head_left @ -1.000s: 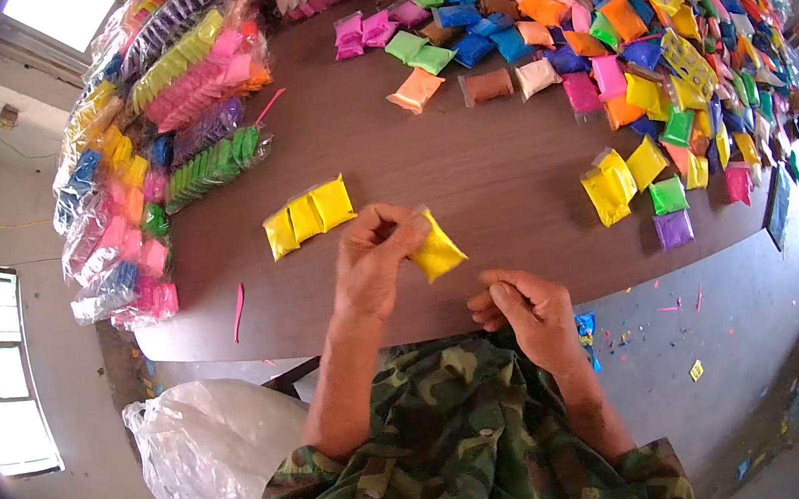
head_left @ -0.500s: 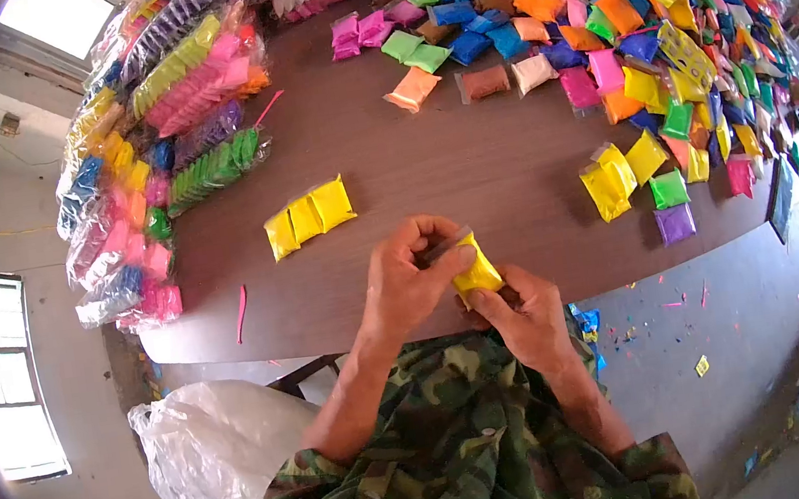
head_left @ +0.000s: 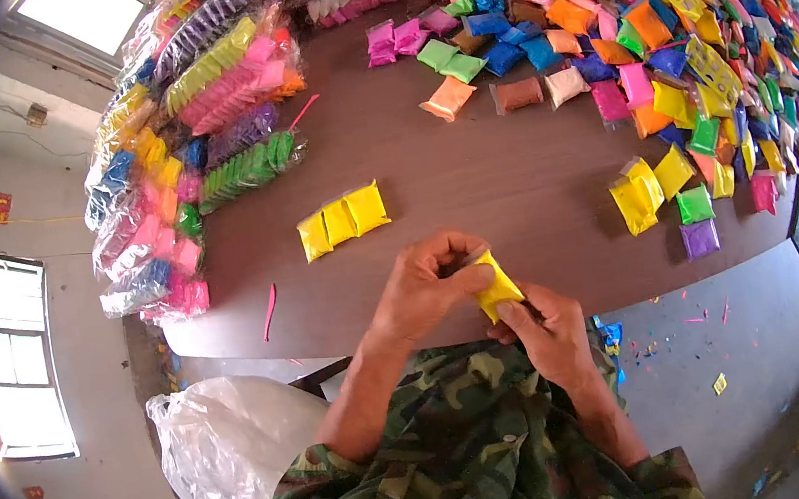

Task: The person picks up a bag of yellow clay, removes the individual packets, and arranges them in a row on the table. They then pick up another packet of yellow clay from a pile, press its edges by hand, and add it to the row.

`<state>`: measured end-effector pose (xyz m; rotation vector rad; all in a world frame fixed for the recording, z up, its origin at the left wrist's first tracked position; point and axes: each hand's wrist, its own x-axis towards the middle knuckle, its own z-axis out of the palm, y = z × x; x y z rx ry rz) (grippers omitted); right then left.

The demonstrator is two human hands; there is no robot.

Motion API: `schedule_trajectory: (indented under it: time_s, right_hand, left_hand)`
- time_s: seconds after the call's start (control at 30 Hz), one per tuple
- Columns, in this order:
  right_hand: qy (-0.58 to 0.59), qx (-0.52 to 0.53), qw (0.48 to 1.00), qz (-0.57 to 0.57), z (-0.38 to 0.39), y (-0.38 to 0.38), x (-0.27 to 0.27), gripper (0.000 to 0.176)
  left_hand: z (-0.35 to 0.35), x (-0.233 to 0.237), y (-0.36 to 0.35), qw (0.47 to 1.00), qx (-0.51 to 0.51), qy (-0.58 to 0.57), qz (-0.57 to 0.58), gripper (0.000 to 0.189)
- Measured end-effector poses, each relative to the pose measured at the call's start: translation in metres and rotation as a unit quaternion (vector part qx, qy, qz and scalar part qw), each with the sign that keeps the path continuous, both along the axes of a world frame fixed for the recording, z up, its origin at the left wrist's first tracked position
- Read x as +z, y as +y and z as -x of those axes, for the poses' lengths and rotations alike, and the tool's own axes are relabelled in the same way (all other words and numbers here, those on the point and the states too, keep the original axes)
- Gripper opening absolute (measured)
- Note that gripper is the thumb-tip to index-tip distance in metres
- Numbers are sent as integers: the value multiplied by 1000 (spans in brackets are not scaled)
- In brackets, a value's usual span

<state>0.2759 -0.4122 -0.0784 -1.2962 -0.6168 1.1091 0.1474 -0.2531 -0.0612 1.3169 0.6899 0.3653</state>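
A small yellow packet (head_left: 499, 289) in a clear wrapper is held between both hands above the front edge of the table. My left hand (head_left: 429, 284) pinches its upper end between thumb and fingers. At the lower end, my right hand (head_left: 543, 326) grips it, thumb on top; some fingertips are hidden behind it. On the brown table (head_left: 449, 167), left of my hands, several yellow packets (head_left: 340, 220) lie overlapped in a short row. More yellow packets (head_left: 637, 198) lie to the right, beside a green packet (head_left: 694, 205) and a purple packet (head_left: 700, 238).
A big heap of mixed-colour packets (head_left: 659, 34) covers the right back. Bagged rows of packets (head_left: 243, 174) are stacked along the left. A pink strip (head_left: 270, 313) lies near the front edge. A clear plastic bag (head_left: 230, 454) hangs below at left; scraps litter the floor (head_left: 676, 354).
The view has shifted, so the whole scene sits slightly right and lower. Both hands keep hold of the yellow packet, which is tilted a little differently between the fingers.
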Motion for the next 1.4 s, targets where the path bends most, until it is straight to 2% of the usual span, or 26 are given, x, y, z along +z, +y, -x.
schedule_trajectory:
  time_s: [0.03,0.23,0.33,0.43,0.53,0.63,0.83,1.13,1.23,1.33,1.4]
  right_hand:
    - [6,-2,1000,0,0,-1,1,24]
    - [-43,25,999,18,-2,1,-6,30]
    - [11,-27,1000,6,-2,0,-6,28]
    - [54,-46,997,0,-6,-4,-2,30]
    - [69,-43,997,7,-9,-5,-7,31]
    - [63,-49,997,-1,-10,-5,-10,32]
    - [48,-36,998,-20,-11,-3,-15,28]
    - [45,-35,998,-26,-10,-4,-16,26]
    - [40,-35,998,-30,-10,-5,-17,26]
    - [41,-33,998,-25,-10,-6,-17,26]
    - [39,-32,998,-29,-10,-5,-17,26]
  left_hand:
    - [3,0,1,999,-6,-14,32,27]
    - [6,9,24,996,-44,62,-54,22]
    - [7,27,67,973,-14,131,-190,21]
    - [10,25,110,976,10,142,-166,23]
    - [4,24,132,945,-6,195,-264,26]
    - [5,10,146,923,-38,228,-306,27]
    - [2,7,144,882,-30,250,-399,25]
    - [2,-7,154,860,13,177,-479,22]
    - [1,-3,152,844,-7,203,-496,25]
    - [7,-17,151,846,39,168,-504,27]
    - [12,-20,150,812,57,159,-559,28]
